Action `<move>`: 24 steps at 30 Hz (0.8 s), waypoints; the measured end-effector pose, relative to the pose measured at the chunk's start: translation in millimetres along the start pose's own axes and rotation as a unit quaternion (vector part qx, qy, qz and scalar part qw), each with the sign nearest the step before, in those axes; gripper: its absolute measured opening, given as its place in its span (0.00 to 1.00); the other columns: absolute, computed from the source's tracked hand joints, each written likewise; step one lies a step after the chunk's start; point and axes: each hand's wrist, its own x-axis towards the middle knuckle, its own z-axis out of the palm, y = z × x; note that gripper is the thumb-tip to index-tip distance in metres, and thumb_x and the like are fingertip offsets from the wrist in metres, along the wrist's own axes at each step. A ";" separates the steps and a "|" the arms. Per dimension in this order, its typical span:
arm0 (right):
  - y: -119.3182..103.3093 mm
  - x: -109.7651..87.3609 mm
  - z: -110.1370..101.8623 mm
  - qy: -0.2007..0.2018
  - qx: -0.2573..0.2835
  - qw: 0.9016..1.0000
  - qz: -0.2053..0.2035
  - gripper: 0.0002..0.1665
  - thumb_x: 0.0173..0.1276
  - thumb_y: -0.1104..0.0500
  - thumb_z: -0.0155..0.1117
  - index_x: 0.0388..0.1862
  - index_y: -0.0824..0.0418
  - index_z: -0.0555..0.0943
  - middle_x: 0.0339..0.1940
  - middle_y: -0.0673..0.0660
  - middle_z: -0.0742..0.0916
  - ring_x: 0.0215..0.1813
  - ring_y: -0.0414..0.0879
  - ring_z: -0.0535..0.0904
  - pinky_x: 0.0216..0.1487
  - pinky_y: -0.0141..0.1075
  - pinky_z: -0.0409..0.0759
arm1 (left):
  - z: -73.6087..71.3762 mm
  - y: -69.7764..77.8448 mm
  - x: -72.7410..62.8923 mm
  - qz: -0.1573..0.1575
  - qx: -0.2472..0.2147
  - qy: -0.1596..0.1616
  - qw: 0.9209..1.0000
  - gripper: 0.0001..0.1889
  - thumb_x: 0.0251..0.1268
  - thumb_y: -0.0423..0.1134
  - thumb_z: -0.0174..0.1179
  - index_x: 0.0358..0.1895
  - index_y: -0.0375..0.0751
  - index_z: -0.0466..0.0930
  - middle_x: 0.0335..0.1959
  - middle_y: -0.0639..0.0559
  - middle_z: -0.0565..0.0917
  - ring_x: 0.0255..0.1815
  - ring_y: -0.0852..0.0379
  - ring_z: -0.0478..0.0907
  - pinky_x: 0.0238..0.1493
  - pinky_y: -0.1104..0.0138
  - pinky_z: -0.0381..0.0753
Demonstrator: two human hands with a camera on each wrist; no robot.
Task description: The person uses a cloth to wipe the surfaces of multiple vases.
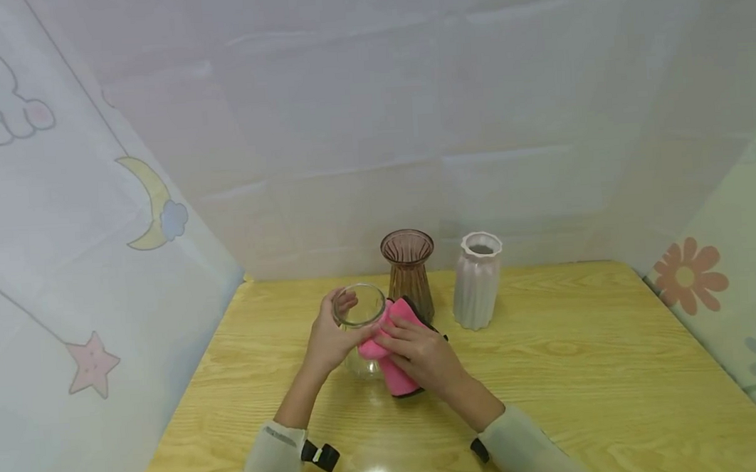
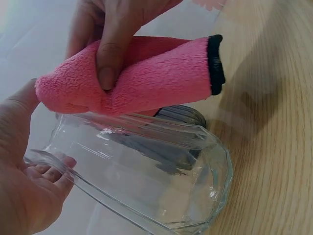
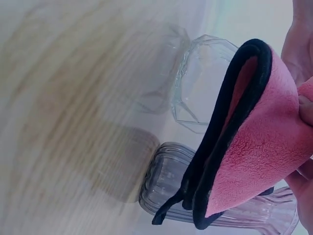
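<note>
A clear glass vase (image 2: pixel 146 166) with a round rim and faceted base is in front of me; I cannot tell whether its base touches the table. My left hand (image 1: pixel 328 338) holds it near the rim, thumb on the near side and fingers around the far left side. A folded pink cloth (image 1: pixel 400 379) with black edging is bunched in my right hand (image 1: pixel 431 358), whose thumb and fingers grip it against the vase's right side, by the rim. In the right wrist view, the cloth (image 3: pixel 266 147) hides much of the vase.
Just behind the cloth stands a ribbed brown glass vase (image 1: pixel 409 281) with a flared mouth. Right of that is a white fluted vase (image 1: pixel 477 288). They share a wood-grain table (image 1: pixel 584 368), backed by a pale sheet (image 1: pixel 358 109) with printed side panels.
</note>
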 end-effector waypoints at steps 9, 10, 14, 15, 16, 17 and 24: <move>-12.9 -6.7 -4.2 -0.055 -0.014 0.998 0.036 0.23 0.55 0.59 0.80 0.52 0.56 0.89 0.50 0.60 0.90 0.51 0.53 0.88 0.49 0.44 0.86 | -5.4 -2.9 4.2 0.009 -0.008 -0.032 0.999 0.53 0.53 0.42 0.79 0.78 0.39 0.53 0.71 0.48 0.72 0.74 0.49 0.67 0.77 0.47 0.58; -14.0 -7.6 -4.3 -0.060 -0.016 0.997 0.039 0.23 0.55 0.59 0.80 0.52 0.56 0.89 0.50 0.59 0.90 0.51 0.53 0.88 0.49 0.44 0.86 | -6.1 -4.6 5.0 0.014 -0.011 -0.037 0.999 0.53 0.54 0.41 0.79 0.78 0.38 0.52 0.71 0.47 0.72 0.74 0.48 0.67 0.77 0.47 0.57; -17.2 -10.2 -4.6 -0.078 -0.016 0.996 0.048 0.22 0.56 0.59 0.79 0.52 0.55 0.90 0.50 0.58 0.90 0.51 0.53 0.88 0.49 0.44 0.86 | -9.9 -10.1 8.4 0.028 -0.028 -0.061 0.997 0.52 0.56 0.38 0.77 0.78 0.35 0.51 0.71 0.46 0.72 0.74 0.47 0.67 0.78 0.49 0.57; -17.9 -11.2 -4.5 -0.086 -0.019 0.995 0.051 0.22 0.56 0.59 0.79 0.52 0.54 0.90 0.49 0.58 0.90 0.51 0.53 0.88 0.49 0.43 0.86 | -11.0 -11.1 9.1 0.032 -0.031 -0.066 0.997 0.52 0.56 0.37 0.77 0.78 0.35 0.51 0.71 0.46 0.71 0.74 0.47 0.67 0.78 0.49 0.57; -18.3 -12.5 -3.9 -0.096 -0.019 0.994 0.053 0.21 0.57 0.59 0.79 0.51 0.54 0.90 0.49 0.58 0.90 0.51 0.53 0.88 0.50 0.43 0.86 | -12.1 -11.9 9.9 0.033 -0.034 -0.071 0.996 0.52 0.56 0.37 0.77 0.78 0.35 0.51 0.71 0.46 0.71 0.74 0.48 0.67 0.78 0.50 0.57; -18.9 -13.6 -3.7 -0.108 -0.020 0.992 0.056 0.21 0.57 0.59 0.79 0.51 0.54 0.90 0.49 0.58 0.90 0.51 0.52 0.88 0.51 0.43 0.86 | -13.1 -12.5 10.6 0.033 -0.037 -0.076 0.996 0.52 0.56 0.36 0.77 0.78 0.35 0.51 0.71 0.47 0.71 0.74 0.48 0.67 0.78 0.51 0.57; -21.3 -19.4 -1.3 -0.193 -0.022 0.977 0.086 0.19 0.63 0.57 0.75 0.54 0.52 0.89 0.53 0.56 0.89 0.55 0.51 0.87 0.54 0.43 0.84 | -18.6 -16.3 15.7 0.039 -0.045 -0.103 0.993 0.48 0.58 0.36 0.76 0.77 0.41 0.54 0.72 0.48 0.71 0.75 0.49 0.66 0.78 0.52 0.57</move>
